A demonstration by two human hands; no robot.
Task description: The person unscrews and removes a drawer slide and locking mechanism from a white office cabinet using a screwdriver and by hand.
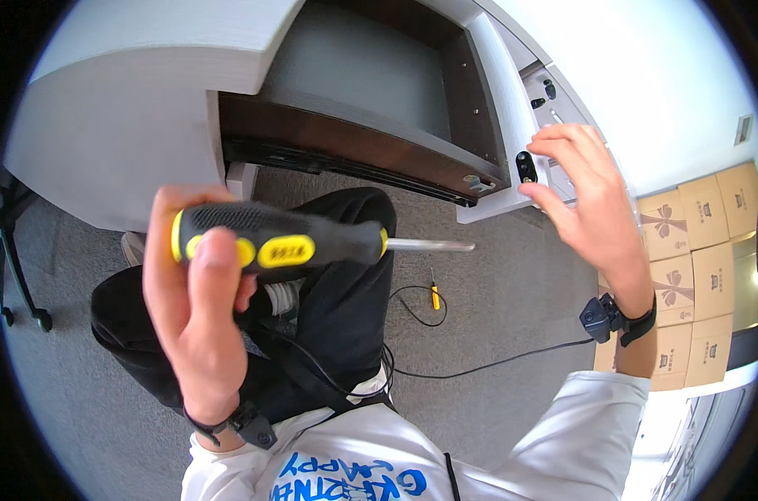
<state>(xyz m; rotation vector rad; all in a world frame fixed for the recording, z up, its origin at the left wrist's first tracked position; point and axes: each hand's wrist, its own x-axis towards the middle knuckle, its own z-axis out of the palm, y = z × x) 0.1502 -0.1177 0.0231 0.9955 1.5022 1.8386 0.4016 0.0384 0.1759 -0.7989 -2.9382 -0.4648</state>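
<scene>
My left hand (197,309) grips a black and yellow screwdriver (297,236) by its handle, its metal shaft pointing right. My right hand (579,184) is raised at the pale panel (500,83) on the right, thumb and fingers apart around a small black fitting (526,167); I cannot tell whether it touches it. Left of that panel is a dark open drawer or compartment (354,75) with a metal lock piece (479,184) on its rim. Further black fittings (549,90) sit beyond the panel. A smaller yellow screwdriver (435,298) lies on the carpet.
A pale cabinet (112,142) stands at the upper left, with a chair base (41,313) beside it. My crossed legs are below me on the grey carpet (496,292). A black cable (487,367) runs across the floor. Stacked cardboard boxes (713,275) stand at the right.
</scene>
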